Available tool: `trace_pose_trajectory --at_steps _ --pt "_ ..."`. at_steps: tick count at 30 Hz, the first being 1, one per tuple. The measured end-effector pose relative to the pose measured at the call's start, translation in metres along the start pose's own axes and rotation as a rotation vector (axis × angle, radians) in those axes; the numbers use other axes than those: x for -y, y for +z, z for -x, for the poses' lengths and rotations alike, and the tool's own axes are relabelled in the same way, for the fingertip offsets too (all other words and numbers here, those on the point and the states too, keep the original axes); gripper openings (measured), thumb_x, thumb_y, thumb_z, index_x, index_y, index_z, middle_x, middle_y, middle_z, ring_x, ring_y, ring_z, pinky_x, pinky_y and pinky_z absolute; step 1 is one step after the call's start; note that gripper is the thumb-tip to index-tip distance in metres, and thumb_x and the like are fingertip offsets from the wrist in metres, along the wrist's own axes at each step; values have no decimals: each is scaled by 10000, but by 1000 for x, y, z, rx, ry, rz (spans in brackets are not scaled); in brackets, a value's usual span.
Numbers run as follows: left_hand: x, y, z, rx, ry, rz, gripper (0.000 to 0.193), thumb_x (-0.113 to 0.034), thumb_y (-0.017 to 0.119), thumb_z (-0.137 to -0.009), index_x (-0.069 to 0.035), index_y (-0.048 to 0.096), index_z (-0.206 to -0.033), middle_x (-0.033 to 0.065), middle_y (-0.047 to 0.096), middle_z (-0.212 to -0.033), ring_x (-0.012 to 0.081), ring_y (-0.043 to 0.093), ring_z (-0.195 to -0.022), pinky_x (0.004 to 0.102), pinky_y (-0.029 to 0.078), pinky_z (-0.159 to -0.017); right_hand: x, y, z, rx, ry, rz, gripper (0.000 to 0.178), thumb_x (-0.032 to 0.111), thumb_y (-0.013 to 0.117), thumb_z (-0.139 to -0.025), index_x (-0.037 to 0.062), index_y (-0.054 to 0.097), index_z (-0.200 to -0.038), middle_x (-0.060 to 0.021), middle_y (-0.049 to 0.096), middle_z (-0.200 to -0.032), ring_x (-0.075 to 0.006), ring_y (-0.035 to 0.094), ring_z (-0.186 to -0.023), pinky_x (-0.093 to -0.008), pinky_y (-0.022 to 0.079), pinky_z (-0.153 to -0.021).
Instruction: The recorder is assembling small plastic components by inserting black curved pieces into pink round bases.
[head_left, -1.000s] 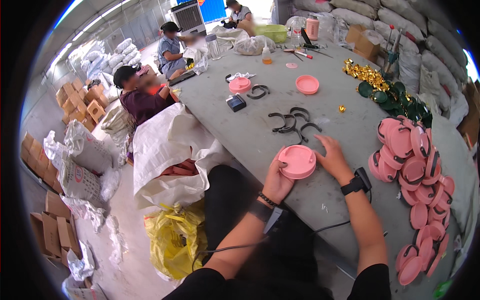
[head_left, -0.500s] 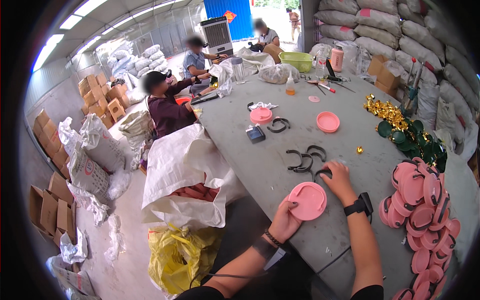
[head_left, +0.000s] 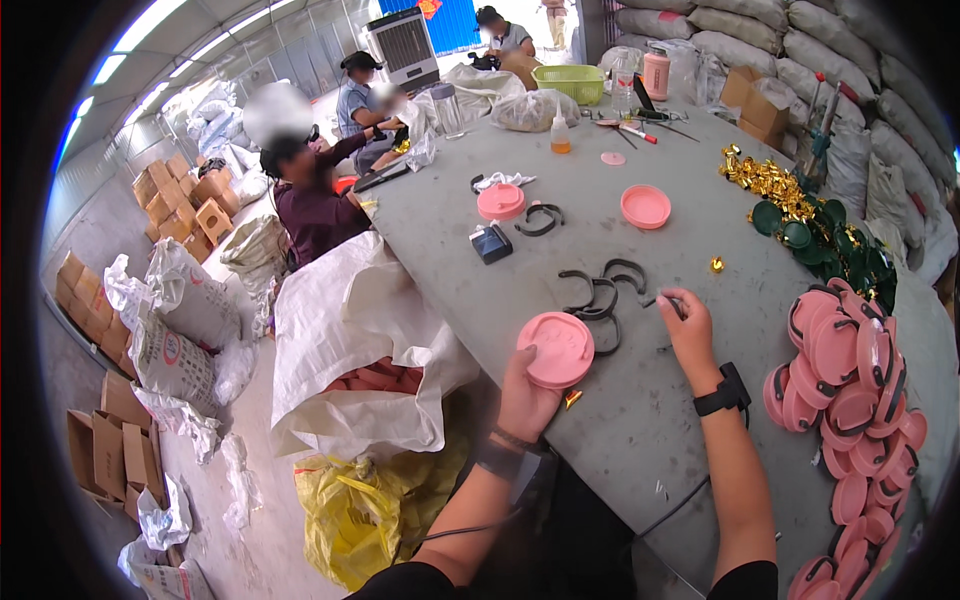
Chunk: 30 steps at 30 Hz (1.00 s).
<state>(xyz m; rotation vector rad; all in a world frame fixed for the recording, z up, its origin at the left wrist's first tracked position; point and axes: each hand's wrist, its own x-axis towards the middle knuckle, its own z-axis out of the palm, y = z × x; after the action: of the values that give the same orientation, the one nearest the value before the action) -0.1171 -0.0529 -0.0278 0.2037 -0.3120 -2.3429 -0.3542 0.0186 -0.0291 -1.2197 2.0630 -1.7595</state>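
A round pink lid is gripped at its near left edge by my left hand, tilted above the table's near edge. My right hand hovers over the table to its right, fingers pinched on a small dark piece that I cannot make out. Between and beyond the hands lie several black curved straps. A small gold piece shows just below the lid. Farther off sit a pink lid with a strap loop, another black strap and an upturned pink lid.
Pink lids with black straps pile up on the right, beside green discs and gold pieces. A small dark box and a dropper bottle stand on the table. An open white sack adjoins its left edge. Co-workers sit beyond.
My left hand has moved left and away from me with the pink lid. My right hand has lifted off the near strap and shifted slightly farther away. The view has also shifted.
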Motion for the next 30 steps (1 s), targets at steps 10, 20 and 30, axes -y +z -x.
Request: trace_pose_trajectory --at_steps 10,20,30 --pt "0 0 1 41 1 -35 545 -112 445 -815 3 283 -1323 161 355 -1350 314 345 -1263 460 276 -1074 25 -8 3 490 238 -132 187 167 621 -845 17 513 -820 31 501 -615 -30 403 -522 -201 331 -472" --pt "5 -2 -2 214 196 -397 513 -268 556 -870 -4 365 -1266 142 493 -1219 256 469 -1158 399 354 -1009 95 17 27 489 184 -543 245 112 586 -860 -19 522 -1056 -62 627 -838 -117 588 -794 -251 458 -772" --pt "20 -11 7 172 262 -801 377 -273 546 -908 -7 485 -1169 66 573 -1065 146 557 -975 298 463 -851 96 57 67 448 96 -470 234 218 575 -893 29 525 -766 41 482 -650 -46 399 -604 -204 329 -534"
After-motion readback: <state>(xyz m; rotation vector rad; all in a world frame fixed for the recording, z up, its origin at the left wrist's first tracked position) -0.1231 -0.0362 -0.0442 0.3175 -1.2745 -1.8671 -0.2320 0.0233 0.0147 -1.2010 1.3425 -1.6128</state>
